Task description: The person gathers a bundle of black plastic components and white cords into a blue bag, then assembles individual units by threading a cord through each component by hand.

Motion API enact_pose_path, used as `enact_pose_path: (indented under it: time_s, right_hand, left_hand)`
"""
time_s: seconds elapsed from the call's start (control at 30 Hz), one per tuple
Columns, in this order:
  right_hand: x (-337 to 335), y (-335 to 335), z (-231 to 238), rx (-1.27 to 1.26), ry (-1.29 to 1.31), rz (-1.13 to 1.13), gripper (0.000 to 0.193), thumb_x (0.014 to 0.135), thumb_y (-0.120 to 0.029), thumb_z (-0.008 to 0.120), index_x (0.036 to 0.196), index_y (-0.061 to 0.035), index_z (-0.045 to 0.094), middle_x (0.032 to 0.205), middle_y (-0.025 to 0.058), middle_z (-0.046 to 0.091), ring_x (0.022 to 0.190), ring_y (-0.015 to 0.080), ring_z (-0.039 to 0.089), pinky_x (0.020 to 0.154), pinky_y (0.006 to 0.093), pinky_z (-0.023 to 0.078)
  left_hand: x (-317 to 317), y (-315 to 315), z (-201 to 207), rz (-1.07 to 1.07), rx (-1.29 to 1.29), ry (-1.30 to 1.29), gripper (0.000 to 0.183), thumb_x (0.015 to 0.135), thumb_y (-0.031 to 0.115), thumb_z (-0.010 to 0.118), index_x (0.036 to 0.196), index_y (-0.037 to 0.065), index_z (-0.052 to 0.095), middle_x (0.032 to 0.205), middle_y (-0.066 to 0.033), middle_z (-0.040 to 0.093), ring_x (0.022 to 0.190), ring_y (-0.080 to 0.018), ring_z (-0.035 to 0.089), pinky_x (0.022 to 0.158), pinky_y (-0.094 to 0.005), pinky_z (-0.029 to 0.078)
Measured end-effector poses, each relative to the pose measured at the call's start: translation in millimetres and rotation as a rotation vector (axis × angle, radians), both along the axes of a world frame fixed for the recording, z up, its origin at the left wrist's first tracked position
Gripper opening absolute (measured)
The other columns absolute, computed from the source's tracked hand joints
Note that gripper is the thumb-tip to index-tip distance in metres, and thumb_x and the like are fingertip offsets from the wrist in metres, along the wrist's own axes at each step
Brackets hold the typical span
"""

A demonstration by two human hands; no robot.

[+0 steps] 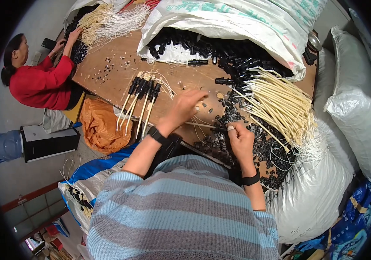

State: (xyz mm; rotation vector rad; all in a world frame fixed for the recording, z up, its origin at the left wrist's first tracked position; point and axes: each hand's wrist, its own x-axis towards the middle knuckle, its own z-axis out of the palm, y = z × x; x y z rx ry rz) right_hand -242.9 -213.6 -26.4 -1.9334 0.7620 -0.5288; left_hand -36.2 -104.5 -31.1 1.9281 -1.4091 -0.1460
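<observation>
My left hand [187, 105] hovers over the near part of the table, its fingers stretched to the right and somewhat curled. I see nothing held in it. To its right, my right hand [241, 139] is closed in a pinch on a black plastic connector [218, 128]. A cream-coloured rod [198, 125] runs left from that connector, below my left hand. Something white shows at the right fingertips, too small to make out. Small black plastic pieces [233, 113] lie heaped around and beneath the right hand.
Left of my hands lie several rods with black connectors [142, 89]. A bundle of cream rods with white strings [281, 104] lies at right. Behind it, a white sack [237, 17] spills black connectors over the brown table [111, 82]. At far left works a person in red [42, 84].
</observation>
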Motion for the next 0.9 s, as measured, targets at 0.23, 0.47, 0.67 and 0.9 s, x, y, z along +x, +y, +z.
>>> enact_pose_path:
  time_s: [0.23, 0.47, 0.67, 0.9]
  right_hand:
    - [-4.3, -5.0, -3.3, 0.125, 0.121, -0.075, 0.011, 0.086, -0.011, 0.062, 0.087, -0.001, 0.067, 0.057, -0.0047, 0.045, 0.054, 0.0046, 0.038, 0.05, 0.0233, 0.032]
    - [19.3, -5.7, -4.8, 0.198, -0.028, -0.053, 0.012, 0.085, 0.002, 0.053, 0.086, 0.001, 0.065, 0.066, -0.0013, 0.056, 0.062, 0.0041, 0.045, 0.055, 0.0239, 0.038]
    - [8.9, -4.4, 2.7, -0.141, 0.05, -0.029, 0.012, 0.085, 0.0, 0.057, 0.091, -0.0026, 0.067, 0.072, 0.0089, 0.063, 0.059, 0.0151, 0.058, 0.054, 0.0288, 0.043]
    - [4.7, 3.7, 7.3, -0.614, -0.007, -0.005, 0.013, 0.085, -0.01, 0.066, 0.098, -0.0067, 0.065, 0.064, 0.013, 0.057, 0.049, 0.0239, 0.056, 0.047, 0.0321, 0.042]
  left_hand:
    - [5.8, -17.1, -24.4, -0.052, 0.011, 0.291, 0.029, 0.068, -0.005, 0.06, 0.094, 0.005, 0.068, 0.082, -0.0083, 0.064, 0.074, -0.021, 0.062, 0.066, -0.0322, 0.051]
    - [-72.0, -32.9, 24.3, -0.24, -0.206, 0.078, 0.027, 0.068, -0.006, 0.06, 0.088, 0.009, 0.069, 0.079, -0.0064, 0.064, 0.075, -0.0247, 0.062, 0.067, -0.0325, 0.05]
    - [-67.2, -24.7, 23.0, -0.115, -0.109, 0.529, 0.031, 0.07, -0.01, 0.059, 0.095, 0.007, 0.067, 0.081, -0.0005, 0.064, 0.073, -0.0128, 0.06, 0.063, -0.0258, 0.048]
    - [-65.9, -21.4, 5.8, 0.043, -0.01, 0.947, 0.022, 0.074, -0.01, 0.058, 0.092, -0.001, 0.066, 0.081, 0.0043, 0.062, 0.066, -0.0007, 0.051, 0.059, -0.0167, 0.042]
